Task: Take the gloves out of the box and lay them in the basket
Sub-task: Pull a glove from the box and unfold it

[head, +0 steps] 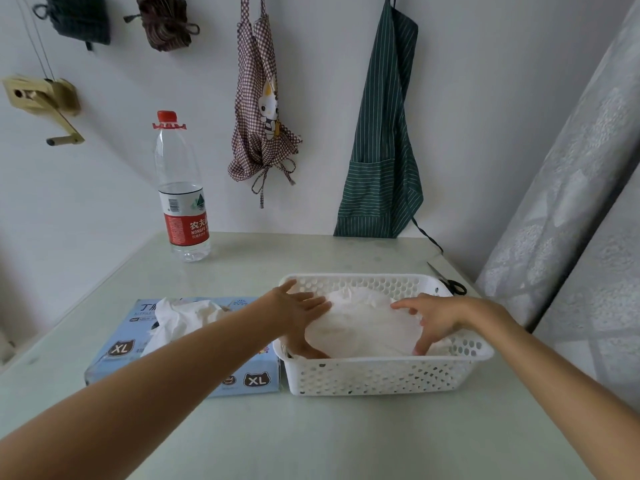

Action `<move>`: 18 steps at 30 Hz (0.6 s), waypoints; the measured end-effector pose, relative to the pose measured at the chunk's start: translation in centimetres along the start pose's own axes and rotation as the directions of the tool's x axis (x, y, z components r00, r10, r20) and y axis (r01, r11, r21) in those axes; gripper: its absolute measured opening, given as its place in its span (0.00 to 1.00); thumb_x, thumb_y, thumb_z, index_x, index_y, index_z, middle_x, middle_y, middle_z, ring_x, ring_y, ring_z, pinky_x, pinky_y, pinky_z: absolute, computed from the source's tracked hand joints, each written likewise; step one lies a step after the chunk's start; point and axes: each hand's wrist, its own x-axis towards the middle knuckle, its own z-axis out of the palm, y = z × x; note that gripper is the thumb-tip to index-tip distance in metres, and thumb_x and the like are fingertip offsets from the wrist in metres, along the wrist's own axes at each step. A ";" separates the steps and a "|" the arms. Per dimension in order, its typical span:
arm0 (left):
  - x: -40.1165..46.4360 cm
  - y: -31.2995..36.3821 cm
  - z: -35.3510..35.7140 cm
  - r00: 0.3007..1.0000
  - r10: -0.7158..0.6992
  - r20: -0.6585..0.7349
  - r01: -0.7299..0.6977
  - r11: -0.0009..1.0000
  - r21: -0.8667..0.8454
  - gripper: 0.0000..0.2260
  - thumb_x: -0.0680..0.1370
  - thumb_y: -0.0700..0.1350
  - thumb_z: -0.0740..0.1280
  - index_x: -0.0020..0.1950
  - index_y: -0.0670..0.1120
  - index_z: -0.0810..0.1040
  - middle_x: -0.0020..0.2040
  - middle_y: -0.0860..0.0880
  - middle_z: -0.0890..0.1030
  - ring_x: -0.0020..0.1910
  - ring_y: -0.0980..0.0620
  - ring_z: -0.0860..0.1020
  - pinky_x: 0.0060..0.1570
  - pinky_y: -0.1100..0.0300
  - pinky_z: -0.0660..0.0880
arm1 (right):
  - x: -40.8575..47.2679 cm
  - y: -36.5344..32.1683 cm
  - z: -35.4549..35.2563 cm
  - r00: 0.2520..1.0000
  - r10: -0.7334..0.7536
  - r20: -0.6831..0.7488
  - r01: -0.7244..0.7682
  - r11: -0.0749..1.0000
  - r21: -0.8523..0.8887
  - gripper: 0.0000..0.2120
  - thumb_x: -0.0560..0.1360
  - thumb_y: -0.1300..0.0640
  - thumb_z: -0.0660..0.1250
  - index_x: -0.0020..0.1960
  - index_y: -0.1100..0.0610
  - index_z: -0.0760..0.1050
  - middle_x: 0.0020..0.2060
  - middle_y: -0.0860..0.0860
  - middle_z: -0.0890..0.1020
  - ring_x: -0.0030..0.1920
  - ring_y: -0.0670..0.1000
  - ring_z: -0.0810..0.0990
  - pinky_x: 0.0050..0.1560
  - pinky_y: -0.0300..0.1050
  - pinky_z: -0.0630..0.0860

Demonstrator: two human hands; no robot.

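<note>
A white perforated basket (381, 375) stands on the pale table, right of centre. White gloves (363, 327) lie piled inside it. My left hand (298, 306) rests on the left side of the pile, fingers spread flat. My right hand (436, 317) touches the right side of the pile, fingers curved down onto it. A light blue glove box (242, 379) marked XL lies directly left of the basket, touching it. More white gloves (180, 320) stick out of its top opening, partly hidden by my left forearm.
A water bottle (181, 202) with a red cap stands at the back left of the table. Black-handled scissors (450, 284) lie behind the basket at the right. Two aprons (381, 150) hang on the wall. A grey curtain (571, 202) borders the right side.
</note>
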 end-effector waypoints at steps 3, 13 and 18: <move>0.1 0.5 0.0 1.000 -0.028 0.002 0.028 0.999 0.029 0.42 0.75 0.71 0.50 0.78 0.49 0.38 0.79 0.51 0.42 0.77 0.51 0.41 0.73 0.45 0.34 | 0.1 -0.5 0.4 1.000 0.000 -0.014 -0.001 0.997 -0.075 0.46 0.69 0.57 0.76 0.77 0.44 0.52 0.74 0.52 0.57 0.65 0.53 0.71 0.53 0.36 0.71; -5.0 -2.2 0.8 0.973 -0.038 -0.226 -0.020 0.968 -0.249 0.26 0.80 0.62 0.48 0.77 0.56 0.55 0.78 0.54 0.53 0.77 0.54 0.47 0.73 0.47 0.35 | -2.8 -4.6 -0.1 0.961 -0.103 -0.257 0.047 0.975 -0.215 0.28 0.73 0.53 0.72 0.70 0.48 0.67 0.68 0.49 0.68 0.65 0.51 0.70 0.59 0.43 0.69; -8.6 -4.8 3.9 0.778 -0.325 -0.538 -0.109 0.773 -0.625 0.19 0.81 0.56 0.54 0.73 0.59 0.64 0.75 0.58 0.61 0.75 0.57 0.57 0.75 0.53 0.50 | -3.0 -10.7 1.6 0.866 -0.237 -0.440 0.169 0.968 -0.187 0.18 0.77 0.51 0.65 0.66 0.46 0.71 0.65 0.46 0.73 0.62 0.50 0.73 0.53 0.44 0.68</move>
